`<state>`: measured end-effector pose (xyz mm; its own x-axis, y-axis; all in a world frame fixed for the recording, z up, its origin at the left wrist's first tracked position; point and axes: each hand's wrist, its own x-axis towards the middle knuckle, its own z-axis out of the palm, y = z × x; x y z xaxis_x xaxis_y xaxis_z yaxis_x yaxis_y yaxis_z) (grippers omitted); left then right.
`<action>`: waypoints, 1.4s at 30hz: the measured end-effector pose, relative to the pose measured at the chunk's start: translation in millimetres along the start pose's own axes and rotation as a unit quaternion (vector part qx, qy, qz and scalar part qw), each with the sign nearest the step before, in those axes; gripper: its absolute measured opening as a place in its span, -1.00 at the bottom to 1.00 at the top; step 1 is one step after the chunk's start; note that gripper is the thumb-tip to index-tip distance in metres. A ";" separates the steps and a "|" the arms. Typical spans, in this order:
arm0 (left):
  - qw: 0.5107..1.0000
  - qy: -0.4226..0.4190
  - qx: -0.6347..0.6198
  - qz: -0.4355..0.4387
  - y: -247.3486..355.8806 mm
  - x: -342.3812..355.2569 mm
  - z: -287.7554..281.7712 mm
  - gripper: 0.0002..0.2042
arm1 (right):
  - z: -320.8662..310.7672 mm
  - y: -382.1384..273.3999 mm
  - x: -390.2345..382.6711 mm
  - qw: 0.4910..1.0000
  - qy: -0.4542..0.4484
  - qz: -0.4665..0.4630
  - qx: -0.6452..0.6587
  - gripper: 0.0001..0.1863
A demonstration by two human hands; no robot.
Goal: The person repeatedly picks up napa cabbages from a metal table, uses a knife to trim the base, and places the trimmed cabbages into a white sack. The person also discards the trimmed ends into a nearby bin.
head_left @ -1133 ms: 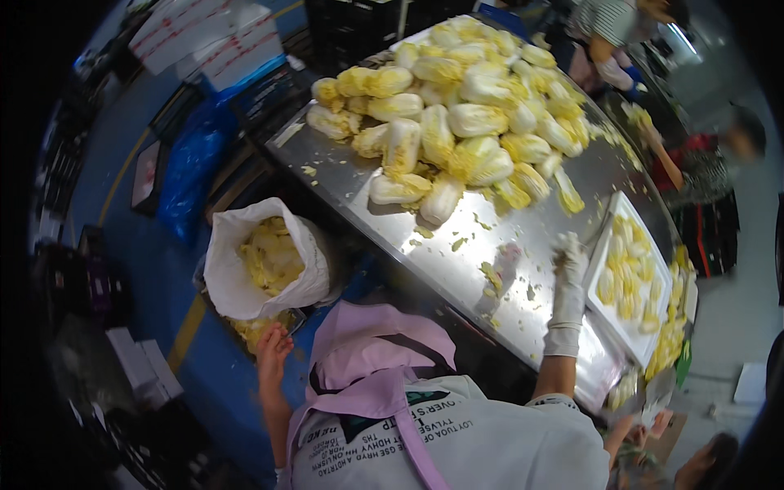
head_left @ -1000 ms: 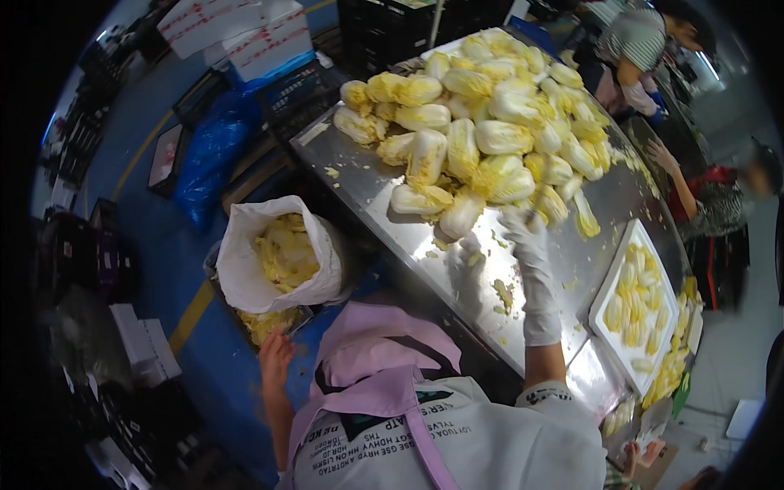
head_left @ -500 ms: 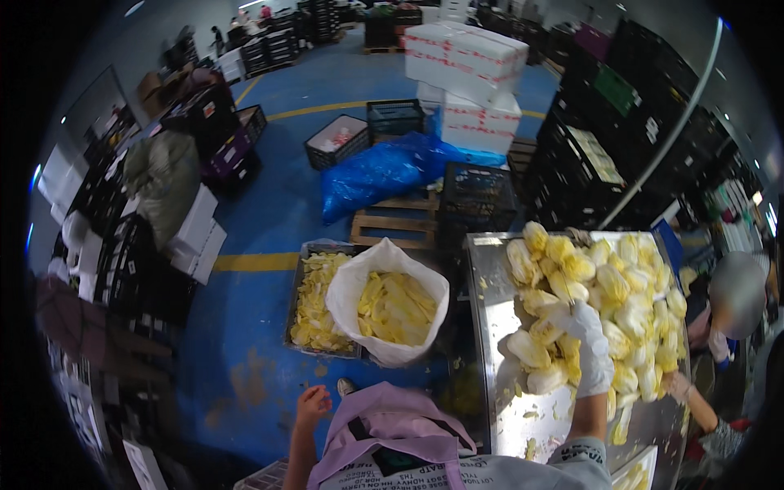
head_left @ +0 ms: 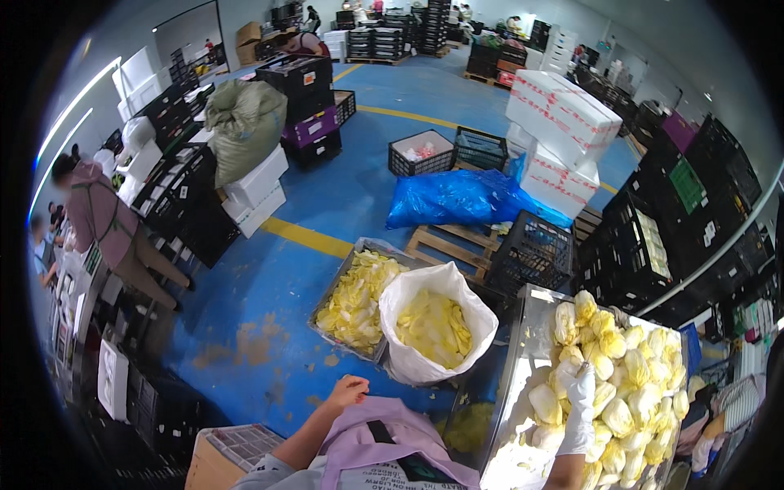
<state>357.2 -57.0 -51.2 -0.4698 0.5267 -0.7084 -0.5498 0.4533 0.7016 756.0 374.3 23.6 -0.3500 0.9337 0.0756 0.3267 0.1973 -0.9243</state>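
My bare left hand (head_left: 349, 389) hangs empty above my lilac apron (head_left: 384, 425), fingers loosely bent. My right hand (head_left: 580, 384), in a white glove, is over the pale yellow cabbages (head_left: 629, 400) heaped on the steel table (head_left: 506, 408); its fingers close on something thin that I cannot make out. Left of the table stands a white sack (head_left: 396, 363) of yellow leaves, beside a lined crate (head_left: 335, 335) of more leaves.
Ahead lie a blue plastic bundle (head_left: 441, 196), a wooden pallet (head_left: 433, 253), black crates (head_left: 523, 253) and stacked foam boxes (head_left: 555, 114). A person (head_left: 106, 212) stands at the left, another (head_left: 727, 408) beyond the table. A slatted-topped box (head_left: 208, 457) is behind my left hand.
My view has swung up and round toward the open floor, so the table now sits lower right. My gloved right hand has moved from the bare steel onto the cabbage heap.
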 end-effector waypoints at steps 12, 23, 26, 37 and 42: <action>0.998 0.034 -0.053 0.003 -32.6 -27.1 -7.6 -0.79 | -27.3 52.5 28.9 0.973 0.079 0.110 0.187 -0.65; 0.993 -0.001 0.028 0.117 14.3 -28.2 -32.2 -0.57 | 30.4 -185.1 -32.2 0.987 0.069 -0.070 0.128 -0.42; 0.968 -0.041 0.117 0.219 77.9 -32.5 -18.3 -0.40 | 108.4 -239.7 -65.2 0.982 0.011 -0.007 0.189 -0.39; 0.848 -0.093 0.314 0.416 183.9 -62.5 -86.2 0.06 | 410.6 -304.3 -146.2 0.935 -0.296 0.002 0.195 -0.42; 0.905 -0.033 0.215 0.366 184.2 -53.5 -144.7 0.08 | 494.7 -325.4 -169.8 0.925 -0.275 0.078 0.249 -0.52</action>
<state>181.1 -105.8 104.9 -0.5494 0.8343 -0.0456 0.2176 0.1956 0.9562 274.8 3.8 126.4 -0.7712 0.6188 -0.1493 0.0149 -0.2170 -0.9760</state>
